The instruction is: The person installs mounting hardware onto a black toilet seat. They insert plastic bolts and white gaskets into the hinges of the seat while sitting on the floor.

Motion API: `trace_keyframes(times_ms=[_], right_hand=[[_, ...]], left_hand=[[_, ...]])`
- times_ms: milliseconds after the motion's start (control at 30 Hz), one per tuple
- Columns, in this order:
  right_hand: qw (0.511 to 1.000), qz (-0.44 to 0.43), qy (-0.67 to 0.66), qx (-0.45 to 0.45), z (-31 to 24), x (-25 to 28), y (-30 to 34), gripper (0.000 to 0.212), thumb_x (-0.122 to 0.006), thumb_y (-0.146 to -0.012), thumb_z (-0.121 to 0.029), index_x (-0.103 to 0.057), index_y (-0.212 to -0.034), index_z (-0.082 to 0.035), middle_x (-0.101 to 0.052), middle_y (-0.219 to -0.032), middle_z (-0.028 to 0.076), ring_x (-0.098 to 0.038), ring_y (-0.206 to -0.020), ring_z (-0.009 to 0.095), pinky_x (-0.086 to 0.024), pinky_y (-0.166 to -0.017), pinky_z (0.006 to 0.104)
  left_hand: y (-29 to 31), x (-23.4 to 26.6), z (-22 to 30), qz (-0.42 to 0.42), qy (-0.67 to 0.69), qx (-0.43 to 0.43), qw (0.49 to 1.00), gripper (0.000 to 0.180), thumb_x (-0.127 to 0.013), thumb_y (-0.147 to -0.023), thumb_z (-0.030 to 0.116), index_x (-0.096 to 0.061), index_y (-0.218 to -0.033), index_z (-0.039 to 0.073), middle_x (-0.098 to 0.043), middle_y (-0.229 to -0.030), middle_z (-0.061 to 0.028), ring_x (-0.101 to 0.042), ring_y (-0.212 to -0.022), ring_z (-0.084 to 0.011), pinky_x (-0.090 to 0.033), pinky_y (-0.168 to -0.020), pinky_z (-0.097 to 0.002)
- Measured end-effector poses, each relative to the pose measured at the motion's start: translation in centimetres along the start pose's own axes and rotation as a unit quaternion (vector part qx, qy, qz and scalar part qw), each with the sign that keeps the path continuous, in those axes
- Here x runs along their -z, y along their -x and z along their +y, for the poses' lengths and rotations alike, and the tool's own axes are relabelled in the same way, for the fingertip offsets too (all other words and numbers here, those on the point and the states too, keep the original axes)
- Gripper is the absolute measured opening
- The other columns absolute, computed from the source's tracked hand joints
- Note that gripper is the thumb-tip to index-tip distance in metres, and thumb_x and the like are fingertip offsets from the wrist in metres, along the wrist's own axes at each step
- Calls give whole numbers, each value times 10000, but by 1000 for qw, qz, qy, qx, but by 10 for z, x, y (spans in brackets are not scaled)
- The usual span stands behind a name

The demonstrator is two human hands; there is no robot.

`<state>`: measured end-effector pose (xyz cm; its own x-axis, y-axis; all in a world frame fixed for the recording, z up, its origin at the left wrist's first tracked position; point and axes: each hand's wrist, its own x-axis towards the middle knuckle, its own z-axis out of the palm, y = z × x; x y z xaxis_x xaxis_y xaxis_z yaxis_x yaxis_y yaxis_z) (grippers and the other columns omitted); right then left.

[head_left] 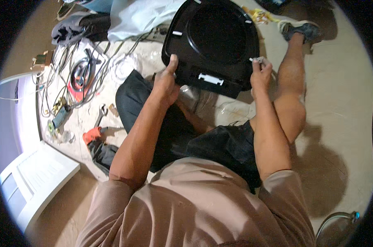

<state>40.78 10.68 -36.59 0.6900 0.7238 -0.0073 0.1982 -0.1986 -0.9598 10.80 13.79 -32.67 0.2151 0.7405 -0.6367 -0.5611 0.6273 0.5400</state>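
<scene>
A black toilet seat [180,50], its underside with white pads toward me, is tilted up over my lap. My left hand [166,84] grips its lower left edge, thumb on the near face and the other fingers hidden. At the right edge, my right hand [261,74] is closed, its fingertips pinching around a small white pad [252,60]. Other white pads sit around the rim, one at the left [177,33]. A white plate [211,79] is set in the seat's lower end.
Tangled cables [108,68], an angle grinder [59,117], a wrench [100,115] and an orange-and-black glove [94,136] lie on the floor at left. White plastic sheeting [133,18] lies beyond. A white panel [42,181] stands lower left; a flexible hose [334,216] lies lower right.
</scene>
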Motion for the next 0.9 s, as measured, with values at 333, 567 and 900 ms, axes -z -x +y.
trace_keyframes(times_ms=[333, 567, 900], right_hand=[[997, -12, 52, -56, 12, -5, 0, 376, -734, -959, -211, -527, -1185, 7, -621, -1139, 170, -595, -1076, 274, -454, -971, 403], [967, 22, 209, 147, -48, 2, 48, 393, -814, -856, -199, -634, -1161, -30, -631, -1154, 158, -607, -1086, 305, -485, -943, 417], [867, -228, 241, 371, -107, -35, 140, 508, -833, -663, -69, -699, -1153, -62, -617, -1130, 128, -591, -1073, 335, -490, -928, 448]], left_hand=[[19, 15, -16, -5, -59, 31, 998, 460, -578, -1037, 420, -567, -1287, 34, -631, -1195, -79, -595, -991, -226, -468, -818, -377], [30, 7, -19, 5, -106, -80, 991, 344, -674, -1010, 384, -611, -925, 56, -607, -857, -43, -596, -700, -143, -461, -603, -252], [37, 2, -8, -25, -138, -128, 982, 343, -685, -997, 377, -603, -853, 77, -541, -686, 0, -526, -532, -105, -440, -486, -251]])
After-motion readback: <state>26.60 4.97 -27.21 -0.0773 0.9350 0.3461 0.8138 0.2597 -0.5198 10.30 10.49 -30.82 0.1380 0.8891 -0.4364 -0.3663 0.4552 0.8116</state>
